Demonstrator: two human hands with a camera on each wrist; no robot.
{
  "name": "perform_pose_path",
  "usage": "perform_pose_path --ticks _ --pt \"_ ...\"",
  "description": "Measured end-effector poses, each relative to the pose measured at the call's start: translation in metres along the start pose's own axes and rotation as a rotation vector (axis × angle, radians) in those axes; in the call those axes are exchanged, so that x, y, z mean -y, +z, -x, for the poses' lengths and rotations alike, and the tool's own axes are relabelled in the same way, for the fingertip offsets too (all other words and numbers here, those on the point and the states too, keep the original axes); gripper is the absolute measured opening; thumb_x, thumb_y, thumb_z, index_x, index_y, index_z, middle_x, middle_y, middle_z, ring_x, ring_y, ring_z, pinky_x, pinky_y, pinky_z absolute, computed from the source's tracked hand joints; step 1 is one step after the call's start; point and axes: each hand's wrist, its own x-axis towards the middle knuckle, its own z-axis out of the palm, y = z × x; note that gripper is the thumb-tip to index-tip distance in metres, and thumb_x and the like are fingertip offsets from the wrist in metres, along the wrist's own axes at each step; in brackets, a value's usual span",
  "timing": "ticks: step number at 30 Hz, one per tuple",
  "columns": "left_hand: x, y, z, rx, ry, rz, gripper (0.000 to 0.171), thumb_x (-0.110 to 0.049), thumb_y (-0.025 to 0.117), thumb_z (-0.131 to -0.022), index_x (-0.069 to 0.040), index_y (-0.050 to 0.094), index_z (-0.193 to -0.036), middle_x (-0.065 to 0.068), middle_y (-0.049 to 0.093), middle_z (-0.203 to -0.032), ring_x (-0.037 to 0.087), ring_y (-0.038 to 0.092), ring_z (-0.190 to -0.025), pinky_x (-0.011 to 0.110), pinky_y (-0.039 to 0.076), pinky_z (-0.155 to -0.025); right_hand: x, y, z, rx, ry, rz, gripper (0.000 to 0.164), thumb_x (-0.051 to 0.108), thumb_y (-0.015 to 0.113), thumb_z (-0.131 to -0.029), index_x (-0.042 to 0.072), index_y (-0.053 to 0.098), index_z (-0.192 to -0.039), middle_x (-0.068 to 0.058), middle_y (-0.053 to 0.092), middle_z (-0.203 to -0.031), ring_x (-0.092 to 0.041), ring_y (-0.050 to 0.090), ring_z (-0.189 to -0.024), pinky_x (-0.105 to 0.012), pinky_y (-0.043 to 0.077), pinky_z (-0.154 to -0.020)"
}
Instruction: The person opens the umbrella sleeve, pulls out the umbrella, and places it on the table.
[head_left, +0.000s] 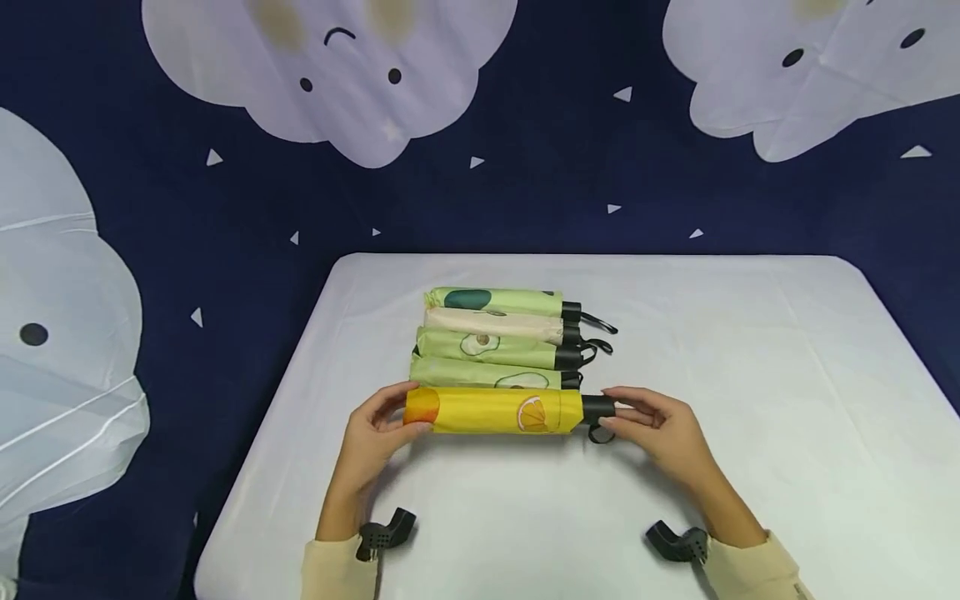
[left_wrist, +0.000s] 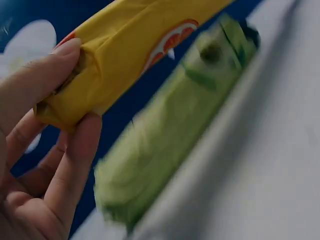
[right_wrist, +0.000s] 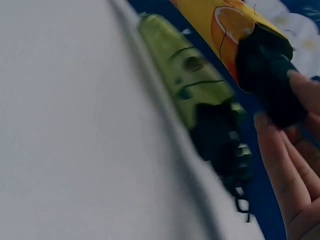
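Both hands hold a folded yellow umbrella (head_left: 480,411) with orange-slice prints, level and clear of the table in the wrist views. My left hand (head_left: 375,427) pinches its cloth end between thumb and fingers. At the other end my right hand (head_left: 660,429) pinches the black handle (right_wrist: 280,95), under which a small strap loop hangs. Just beyond lies a row of folded umbrellas: a green one with avocado prints (head_left: 457,372), another green avocado one (head_left: 442,343), a cream one (head_left: 510,323) and a green one at the back (head_left: 525,301). Their black handles all point right.
The umbrellas lie on a table with a white cloth (head_left: 750,350), whose far edge runs behind the row. Dark blue fabric with white clouds (head_left: 337,100) hangs behind. A black wrist mount (head_left: 386,533) sits on the left wrist, another (head_left: 678,543) on the right.
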Motion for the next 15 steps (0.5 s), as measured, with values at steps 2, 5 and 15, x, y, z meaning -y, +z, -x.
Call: perform_pose_path --ticks 2,5,15 --pt "-0.005 0.009 -0.001 0.079 0.035 0.106 0.061 0.006 0.084 -0.081 0.005 0.059 -0.136 0.016 0.061 -0.131 0.023 0.063 -0.114 0.03 0.058 -0.088 0.008 -0.009 0.01 0.004 -0.041 -0.046 0.04 -0.009 0.074 -0.088 -0.01 0.063 -0.127 -0.008 0.073 -0.12 -0.018 0.074 -0.099 -0.032 0.06 -0.08" --pt "-0.01 0.025 -0.002 0.225 0.089 0.218 0.06 0.01 0.079 -0.083 0.012 0.053 -0.138 0.019 0.059 -0.129 0.022 0.065 -0.111 0.029 0.058 -0.088 0.021 -0.02 0.025 0.033 -0.084 -0.118 0.04 -0.017 0.069 -0.089 -0.013 0.06 -0.128 -0.009 0.072 -0.12 -0.022 0.074 -0.098 -0.033 0.06 -0.078" --pt "-0.016 0.081 0.007 0.514 0.084 0.326 0.054 0.007 0.081 -0.083 0.007 0.059 -0.133 0.028 0.06 -0.135 0.028 0.063 -0.113 0.032 0.056 -0.091 0.038 -0.038 0.085 0.029 -0.007 -0.098 0.045 -0.022 0.069 -0.084 -0.014 0.061 -0.128 -0.009 0.072 -0.118 -0.024 0.074 -0.094 -0.034 0.061 -0.072"
